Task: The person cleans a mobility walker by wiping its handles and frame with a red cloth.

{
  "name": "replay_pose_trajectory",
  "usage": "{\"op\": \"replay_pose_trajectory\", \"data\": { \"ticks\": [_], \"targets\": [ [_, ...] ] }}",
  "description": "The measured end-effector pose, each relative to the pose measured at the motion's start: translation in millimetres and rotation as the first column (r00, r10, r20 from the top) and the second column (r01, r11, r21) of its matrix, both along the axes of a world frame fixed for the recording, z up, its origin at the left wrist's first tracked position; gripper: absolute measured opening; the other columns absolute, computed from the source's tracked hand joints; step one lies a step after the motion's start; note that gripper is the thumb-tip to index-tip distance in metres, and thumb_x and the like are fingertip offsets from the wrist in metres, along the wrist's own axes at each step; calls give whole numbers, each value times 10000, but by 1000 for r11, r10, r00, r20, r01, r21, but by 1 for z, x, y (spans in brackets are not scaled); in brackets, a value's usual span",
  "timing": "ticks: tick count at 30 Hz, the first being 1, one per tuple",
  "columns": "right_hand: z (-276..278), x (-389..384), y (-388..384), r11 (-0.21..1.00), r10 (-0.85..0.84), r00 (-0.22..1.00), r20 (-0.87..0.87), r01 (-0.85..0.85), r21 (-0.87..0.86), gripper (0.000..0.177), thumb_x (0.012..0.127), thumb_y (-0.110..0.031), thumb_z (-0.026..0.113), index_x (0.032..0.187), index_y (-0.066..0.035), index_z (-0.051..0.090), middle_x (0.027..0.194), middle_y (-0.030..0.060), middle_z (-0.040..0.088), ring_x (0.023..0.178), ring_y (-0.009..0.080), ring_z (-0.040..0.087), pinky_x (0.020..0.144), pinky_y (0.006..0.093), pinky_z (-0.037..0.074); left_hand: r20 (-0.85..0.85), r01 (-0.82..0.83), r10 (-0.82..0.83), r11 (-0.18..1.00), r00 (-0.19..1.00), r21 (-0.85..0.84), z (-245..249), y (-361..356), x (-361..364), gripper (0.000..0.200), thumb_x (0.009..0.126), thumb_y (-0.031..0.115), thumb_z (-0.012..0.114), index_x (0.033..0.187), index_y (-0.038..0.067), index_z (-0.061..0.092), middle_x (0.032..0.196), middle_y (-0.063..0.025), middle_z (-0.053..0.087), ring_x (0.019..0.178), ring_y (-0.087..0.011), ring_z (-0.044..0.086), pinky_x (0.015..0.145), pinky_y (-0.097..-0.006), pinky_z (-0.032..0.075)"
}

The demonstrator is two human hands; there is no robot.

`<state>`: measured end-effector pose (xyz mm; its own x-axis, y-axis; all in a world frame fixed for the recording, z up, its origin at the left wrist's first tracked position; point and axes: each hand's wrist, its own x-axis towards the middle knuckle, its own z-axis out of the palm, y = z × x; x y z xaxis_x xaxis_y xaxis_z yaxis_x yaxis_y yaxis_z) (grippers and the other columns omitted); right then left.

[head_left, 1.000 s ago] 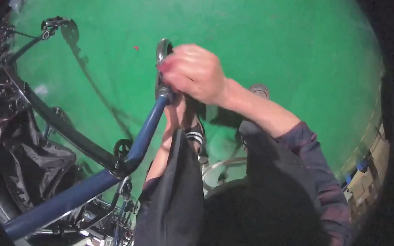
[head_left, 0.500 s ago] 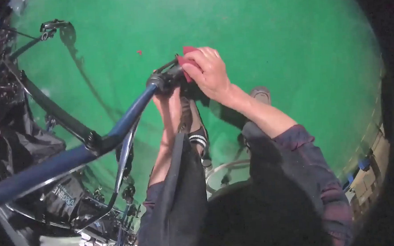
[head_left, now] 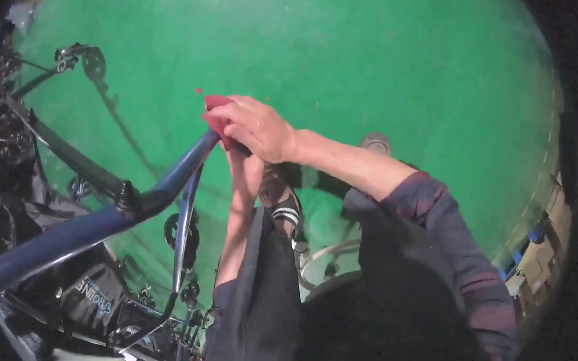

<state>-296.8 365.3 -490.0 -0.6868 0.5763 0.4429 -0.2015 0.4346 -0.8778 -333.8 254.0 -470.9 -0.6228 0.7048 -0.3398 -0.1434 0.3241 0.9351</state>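
At the blue tube's (head_left: 99, 230) upper end: right hand (head_left: 260, 131) pinches red cloth (head_left: 214, 107), nearer than left. Tube's long axis runs down-left from those fingers. Left hand (head_left: 248, 173) just below; grip hidden, can't tell.

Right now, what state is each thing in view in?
Blue tube: slanted, far end covered.
Red piece: held at the tube's end, partly covered.
Right grip: closed on the red piece.
Left grip: below the right, partly hidden; closure unclear.
Lettered black panel: tilted, lettering visible.
Small red scrap: lying on the green floor.
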Motion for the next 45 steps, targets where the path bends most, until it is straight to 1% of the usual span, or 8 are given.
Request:
{"op": "replay_pose_trajectory", "data": {
  "ticks": [9, 14, 20, 24, 27, 29, 36, 45],
  "targets": [
    [28, -8, 35, 756, 384, 915, 122, -236, -611, 217, 910, -218, 504, 962, -74, 658, 805, 70, 644, 716, 277, 566, 701, 378, 462, 273, -49, 24, 995, 962, 86, -15, 5, -6, 518, 938, 141, 574, 1378, 45, 317, 1305, -112, 427, 1189, -187, 450, 1012, -334, 396],
    [30, -50, 52, 810, 547, 749, 373, -361, -462, 246, 857, -269, 544, 859, -61, 677, 791, 56, 659, 707, 259, 573, 657, 352, 450, 813, -557, 207, 814, 544, 166, -39, 10, -5, 434, 978, 131, 511, 1366, 70, 326, 1325, -93, 420, 1224, -166, 431, 1016, -317, 393],
    [6, 33, -4, 921, -45, 996, 79, 72, -382, 141, 836, -93, 612, 943, -43, 689, 870, 83, 686, 704, 232, 597, 643, 305, 471, 844, -561, 224, 821, 487, 106, -20, 5, 5, 466, 950, 131, 566, 1357, 83, 343, 1331, -72, 430, 1185, -151, 458, 1014, -312, 396],
    [-9, 69, 13, 868, 97, 913, 397, 118, -483, 221, 860, -15, 596, 1070, -16, 666, 1038, 100, 680, 768, 199, 604, 709, 294, 486, 908, -568, 177, 819, 379, 77, -22, 4, -1, 488, 932, 131, 602, 1351, 91, 354, 1334, -58, 437, 1158, -141, 476, 1013, -309, 398],
    [26, 33, 23, 670, 84, 983, 165, 67, -739, 307, 878, -35, 586, 1184, -36, 612, 1050, 106, 660, 766, 201, 604, 711, 300, 491, 944, -597, 148, 800, 294, 60, -19, 2, -3, 505, 918, 130, 630, 1346, 97, 363, 1337, -47, 442, 1139, -133, 490, 1012, -307, 400],
    [5, 7, 8, 886, 97, 982, 164, -10, -463, 338, 862, -110, 612, 1192, -41, 594, 935, 101, 648, 724, 246, 591, 679, 330, 485, 957, -613, 132, 788, 257, 56, -15, 2, -4, 517, 909, 130, 648, 1343, 101, 368, 1339, -40, 445, 1126, -128, 499, 1012, -305, 401],
    [-50, 58, -9, 968, -158, 911, 382, 66, 242, 293, 832, -146, 632, 1100, -37, 590, 845, 89, 611, 678, 249, 570, 663, 334, 470, 239, -190, 193, 981, 952, -36, 1, 15, 7, 698, 829, 132, 700, 1382, 70, 278, 1270, -92, 446, 1103, -173, 496, 963, -300, 416],
    [-1, 25, 21, 994, -45, 924, 381, 79, -75, 165, 867, -129, 598, 1015, -59, 617, 850, 64, 649, 662, 261, 586, 607, 347, 464, 108, -208, 205, 978, 973, 13, -10, 27, 18, 740, 798, 27, 708, 1374, 109, 252, 1269, -119, 446, 1124, -152, 489, 949, -271, 417]
  ]
}}
